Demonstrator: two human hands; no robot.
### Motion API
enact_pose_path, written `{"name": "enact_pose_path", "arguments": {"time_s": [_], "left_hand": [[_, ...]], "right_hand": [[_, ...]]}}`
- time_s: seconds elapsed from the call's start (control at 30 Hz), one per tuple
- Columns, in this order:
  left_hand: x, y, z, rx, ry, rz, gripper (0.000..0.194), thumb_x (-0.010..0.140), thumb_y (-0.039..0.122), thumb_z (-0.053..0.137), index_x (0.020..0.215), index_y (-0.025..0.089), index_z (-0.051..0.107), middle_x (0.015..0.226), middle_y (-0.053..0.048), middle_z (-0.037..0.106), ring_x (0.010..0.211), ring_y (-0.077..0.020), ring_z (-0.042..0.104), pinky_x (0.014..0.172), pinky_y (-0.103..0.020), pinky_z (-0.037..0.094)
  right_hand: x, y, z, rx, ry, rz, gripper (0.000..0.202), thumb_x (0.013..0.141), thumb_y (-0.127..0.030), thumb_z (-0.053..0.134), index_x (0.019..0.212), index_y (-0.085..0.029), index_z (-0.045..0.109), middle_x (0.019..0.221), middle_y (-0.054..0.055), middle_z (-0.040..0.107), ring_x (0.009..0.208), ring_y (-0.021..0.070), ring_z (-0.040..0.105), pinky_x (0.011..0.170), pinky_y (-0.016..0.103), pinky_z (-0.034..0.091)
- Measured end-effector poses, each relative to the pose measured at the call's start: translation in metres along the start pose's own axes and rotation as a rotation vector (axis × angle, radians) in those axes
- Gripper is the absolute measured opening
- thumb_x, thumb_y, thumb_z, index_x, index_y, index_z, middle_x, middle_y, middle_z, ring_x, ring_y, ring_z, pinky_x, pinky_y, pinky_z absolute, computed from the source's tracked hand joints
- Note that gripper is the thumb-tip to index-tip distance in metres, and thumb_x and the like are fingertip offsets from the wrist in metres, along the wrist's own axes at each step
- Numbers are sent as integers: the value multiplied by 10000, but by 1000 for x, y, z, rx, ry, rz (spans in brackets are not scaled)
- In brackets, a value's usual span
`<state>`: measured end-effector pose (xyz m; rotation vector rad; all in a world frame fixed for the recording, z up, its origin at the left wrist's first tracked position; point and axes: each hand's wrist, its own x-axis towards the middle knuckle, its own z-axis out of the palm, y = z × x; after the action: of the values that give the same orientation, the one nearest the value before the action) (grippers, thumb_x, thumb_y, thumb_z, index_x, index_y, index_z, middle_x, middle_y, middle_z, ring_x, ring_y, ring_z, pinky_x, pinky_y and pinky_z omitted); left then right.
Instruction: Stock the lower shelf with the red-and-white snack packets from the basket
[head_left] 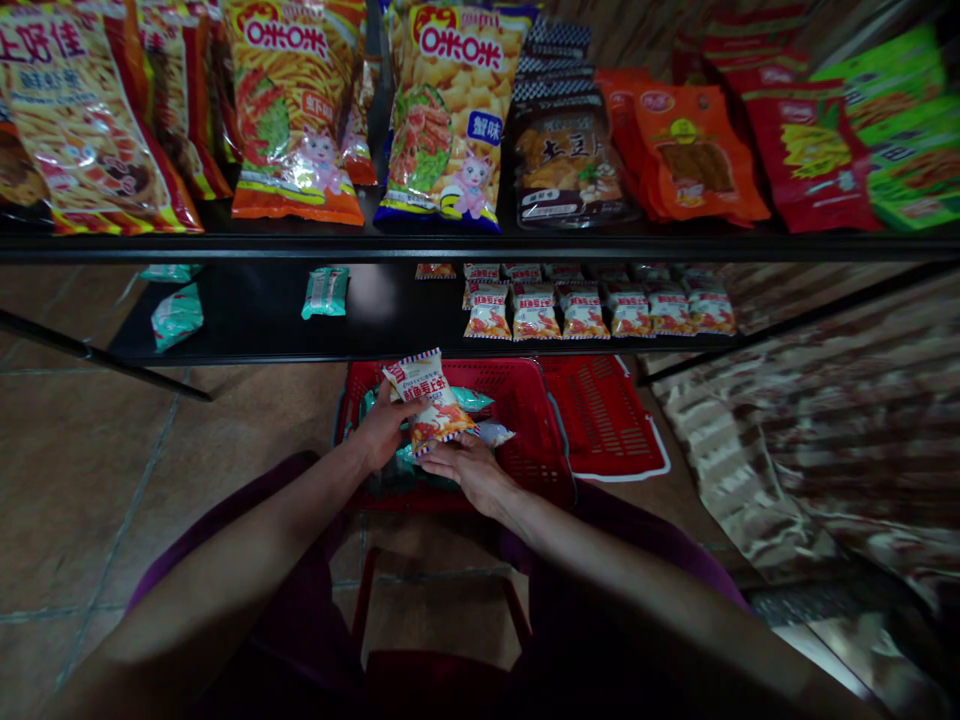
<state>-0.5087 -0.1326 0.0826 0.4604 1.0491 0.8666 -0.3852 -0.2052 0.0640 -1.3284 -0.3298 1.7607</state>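
My left hand [382, 428] grips a small snack bag [431, 400] by its left side, with the thumb across its front. The bag is white and orange with striped ends and is tilted above a red shopping basket [546, 455]. At the bag's lower end is my right hand [466, 466], its fingers closed against the edge and partly hidden beneath it. Inside the basket lie several teal packets [471, 399], partly covered by my hands and the bag.
On the black lower shelf [255, 315] stand rows of matching small bags [536, 310] and a few teal packets [326, 291]. Larger snack bags [454, 120] line the upper shelf [420, 248]. Another red basket [600, 415] adjoins the first, near a patterned curtain [787, 440].
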Motion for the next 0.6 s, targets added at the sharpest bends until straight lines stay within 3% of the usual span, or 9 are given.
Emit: {"name": "enact_pose_path", "arguments": {"time_s": [0.13, 0.33, 0.5, 0.6], "left_hand": [[-3, 0, 3, -27, -46, 36, 566, 505, 35, 768, 981, 238, 539, 865, 1, 673, 798, -160, 632, 795, -334, 495], [-2, 10, -4, 20, -86, 39, 610, 523, 47, 758, 1061, 235, 540, 912, -14, 690, 807, -182, 655, 798, -353, 511], [-7, 10, -13, 125, -158, -21, 692, 555, 81, 762, 1171, 237, 489, 1013, -51, 685, 851, -214, 660, 825, -393, 512], [-13, 7, -15, 264, -223, -45, 797, 578, 109, 762, 1282, 253, 415, 1084, -62, 666, 901, -230, 651, 837, -402, 506]], "right_hand": [[-1, 1, -1, -86, -10, 9, 324, 537, -296, 827, 766, -152, 648, 730, 19, 705, 680, 148, 676, 724, 297, 545], [12, -4, -14, -279, 11, 43, 217, 518, -129, 782, 706, -169, 680, 679, -15, 689, 661, 114, 627, 728, 250, 507], [24, -33, -23, -100, 222, -104, 95, 633, -139, 706, 698, -192, 662, 691, -29, 679, 648, 105, 613, 696, 240, 494], [25, -56, -22, 60, 219, -166, 87, 674, -257, 731, 706, -209, 666, 728, -13, 696, 721, 107, 630, 751, 239, 488]]}}
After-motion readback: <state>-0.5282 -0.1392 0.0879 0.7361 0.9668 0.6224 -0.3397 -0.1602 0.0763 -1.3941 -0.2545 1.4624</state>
